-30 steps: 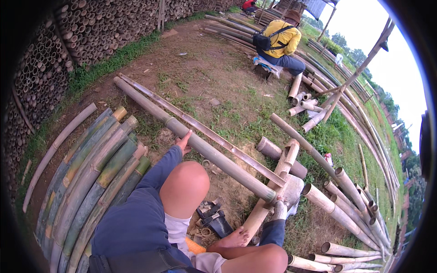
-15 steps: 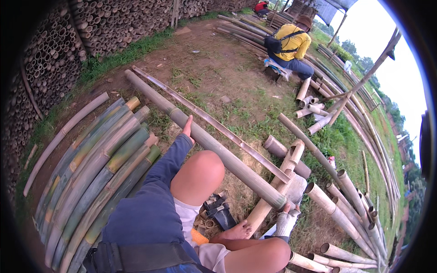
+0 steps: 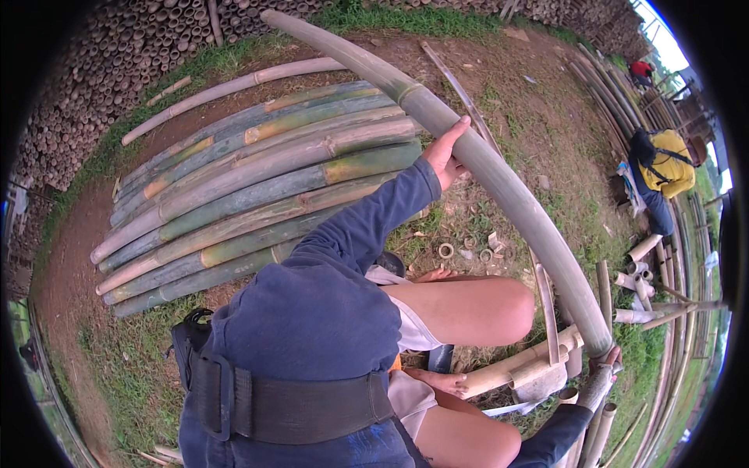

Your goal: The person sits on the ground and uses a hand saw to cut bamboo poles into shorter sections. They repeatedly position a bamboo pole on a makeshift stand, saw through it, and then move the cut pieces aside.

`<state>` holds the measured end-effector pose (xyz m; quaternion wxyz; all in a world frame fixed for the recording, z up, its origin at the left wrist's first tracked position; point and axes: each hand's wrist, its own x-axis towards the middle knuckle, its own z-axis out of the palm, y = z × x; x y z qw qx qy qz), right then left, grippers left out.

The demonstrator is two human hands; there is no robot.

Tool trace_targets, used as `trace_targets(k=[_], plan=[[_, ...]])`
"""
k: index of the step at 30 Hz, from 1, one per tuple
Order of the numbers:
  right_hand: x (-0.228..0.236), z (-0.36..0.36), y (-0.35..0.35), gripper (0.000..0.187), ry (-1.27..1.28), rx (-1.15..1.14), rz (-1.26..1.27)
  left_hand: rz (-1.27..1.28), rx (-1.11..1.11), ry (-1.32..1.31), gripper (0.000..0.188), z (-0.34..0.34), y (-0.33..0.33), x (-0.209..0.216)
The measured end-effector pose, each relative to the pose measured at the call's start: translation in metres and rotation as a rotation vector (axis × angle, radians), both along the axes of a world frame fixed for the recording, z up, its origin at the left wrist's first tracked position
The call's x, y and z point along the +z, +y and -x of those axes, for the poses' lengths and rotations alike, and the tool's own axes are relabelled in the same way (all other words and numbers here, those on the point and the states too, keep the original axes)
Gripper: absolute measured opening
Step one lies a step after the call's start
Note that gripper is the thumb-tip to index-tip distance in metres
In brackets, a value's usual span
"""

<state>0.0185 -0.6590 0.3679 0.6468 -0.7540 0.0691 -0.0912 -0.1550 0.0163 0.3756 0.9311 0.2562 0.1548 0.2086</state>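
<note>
A thick pale green-grey bamboo pole (image 3: 511,191) slants in front of me, raised off the ground, its far end up and to the left. My left hand (image 3: 449,152) is closed round the pole's middle, thumb on top and fingers partly hidden beneath. At the near right end, my right hand (image 3: 605,365), in a greyish wrap or glove, grips the pole by its end. Beyond it a narrow split bamboo strip (image 3: 460,90) shows on both sides of the pole. Below my right hand's side, a bamboo piece (image 3: 507,366) lies beside my bare foot.
Several bamboo poles (image 3: 257,171) lie side by side at the left. Stacked cut bamboo (image 3: 109,78) walls the back. A person in yellow (image 3: 667,160) sits at the right near short bamboo pieces (image 3: 638,281). Small bamboo rings (image 3: 445,250) lie past my knees.
My view has turned left toward the lying poles. The pole has been lifted and its far end swung over them, both hands still holding it.
</note>
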Motion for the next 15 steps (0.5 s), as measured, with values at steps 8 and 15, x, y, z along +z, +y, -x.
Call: trace_targets(k=[8,15], plan=[[0.062,-0.086,0.256,0.074,0.039,0.436,0.158,0.038,0.422,0.178,0.072,0.182,0.104,-0.01],[0.037,-0.01,0.488,0.082,-0.382,0.845,0.293,0.206,0.7,0.34,0.079,0.309,0.165,-0.07]])
